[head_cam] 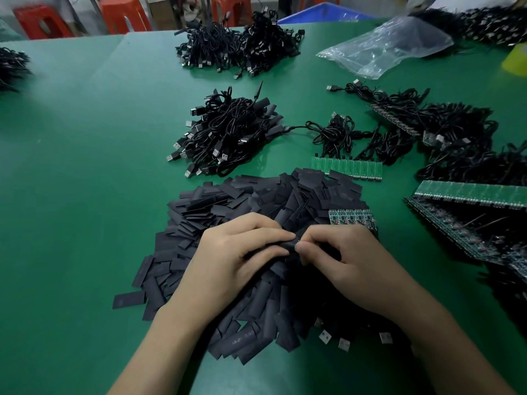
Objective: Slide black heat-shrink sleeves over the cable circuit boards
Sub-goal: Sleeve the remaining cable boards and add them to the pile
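Note:
A big heap of flat black heat-shrink sleeves (228, 201) covers the green table in front of me. Over its middle, my left hand (236, 255) holds a black sleeve (288, 246) between thumb and fingers. My right hand (342, 258) pinches the end of that same sleeve from the other side; what it feeds in is hidden by the fingers. A strip of small green circuit boards (350, 216) lies just beyond my right hand. Another strip of boards with cables (346, 166) sits farther back.
Bundles of black USB cables lie at centre (225, 135), at the back (239, 47) and along the right (445, 129). More board strips (470, 195) are at the right edge. A clear plastic bag (387, 47) lies back right. Red stools (125, 14) stand beyond the table.

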